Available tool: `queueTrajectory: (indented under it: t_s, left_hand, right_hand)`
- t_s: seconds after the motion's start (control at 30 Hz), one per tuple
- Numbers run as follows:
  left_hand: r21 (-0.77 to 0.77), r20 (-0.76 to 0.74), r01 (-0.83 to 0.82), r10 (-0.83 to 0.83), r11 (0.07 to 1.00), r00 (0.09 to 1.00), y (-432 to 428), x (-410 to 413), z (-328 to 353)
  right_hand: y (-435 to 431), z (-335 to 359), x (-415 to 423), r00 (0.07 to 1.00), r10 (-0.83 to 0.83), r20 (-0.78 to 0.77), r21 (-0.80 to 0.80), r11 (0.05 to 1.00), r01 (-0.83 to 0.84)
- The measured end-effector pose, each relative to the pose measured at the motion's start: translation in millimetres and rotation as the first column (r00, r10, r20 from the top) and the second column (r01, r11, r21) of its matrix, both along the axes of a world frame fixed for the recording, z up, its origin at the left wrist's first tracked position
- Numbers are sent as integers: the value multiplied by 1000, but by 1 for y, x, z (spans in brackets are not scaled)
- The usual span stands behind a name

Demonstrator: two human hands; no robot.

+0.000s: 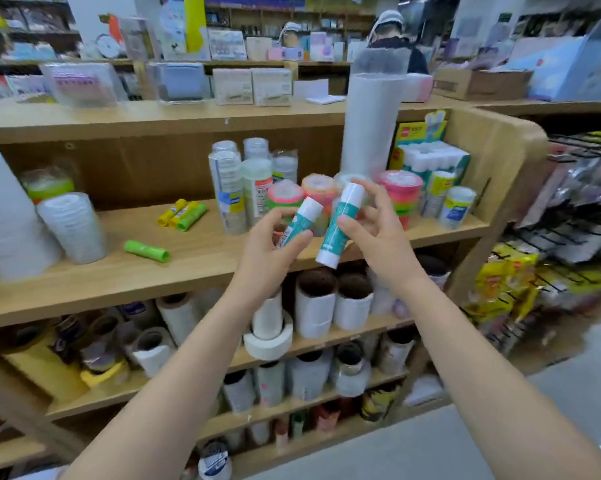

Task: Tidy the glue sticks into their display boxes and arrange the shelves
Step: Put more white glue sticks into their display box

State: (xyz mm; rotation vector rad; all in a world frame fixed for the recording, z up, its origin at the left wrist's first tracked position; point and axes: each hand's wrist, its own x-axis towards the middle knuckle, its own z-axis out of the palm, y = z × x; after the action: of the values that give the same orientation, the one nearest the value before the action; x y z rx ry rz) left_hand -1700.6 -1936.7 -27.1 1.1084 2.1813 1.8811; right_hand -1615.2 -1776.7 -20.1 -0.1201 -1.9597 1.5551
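Note:
My left hand grips a small teal-and-white glue stick, tilted up to the right. My right hand pinches a larger teal-and-white glue stick between thumb and fingers, held above the shelf's front edge. Both hands hover in front of the middle wooden shelf. A green glue stick lies alone on that shelf to the left. Three yellow and green glue sticks lie together farther back. A green display box with white-capped sticks stands at the back right.
Tape rolls in clear wrap and neon tape stacks crowd the shelf behind my hands. Large white rolls stand at the left. A tall clear tube rises at the back. Lower shelves hold tape rolls. A person stands beyond the counter.

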Motion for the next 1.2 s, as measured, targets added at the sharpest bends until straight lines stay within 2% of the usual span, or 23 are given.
queueTrajectory:
  t_s: [0.13, 0.33, 0.53, 0.67, 0.9, 1.2]
  left_hand:
    - [37, -35, 6, -4, 999, 999, 84, 25, 7]
    - [13, -157, -10, 12, 1000, 988, 198, 37, 18]
    - [-15, -297, -178, 166, 984, 940, 247, 22, 30]
    - [-96, -379, -207, 156, 974, 912, 262, 6, 38]
    - [-253, -347, -159, 64, 954, 936, 281, -17, 52]
    - [-290, -170, -2, -50, 957, 984, 302, -39, 56]
  right_hand:
    - [74, 9, 36, 993, -111, -24, 78, 991, 113]
    - [178, 30, 60, 984, -178, -16, 158, 971, 179]
    - [240, 47, 31, 975, -212, -64, 197, 955, 221]
    - [262, 54, -4, 964, -237, -123, 228, 938, 260]
    - [287, 67, -54, 918, -333, -216, 247, 891, 381]
    - [305, 60, -91, 906, -399, -140, 405, 812, 420]
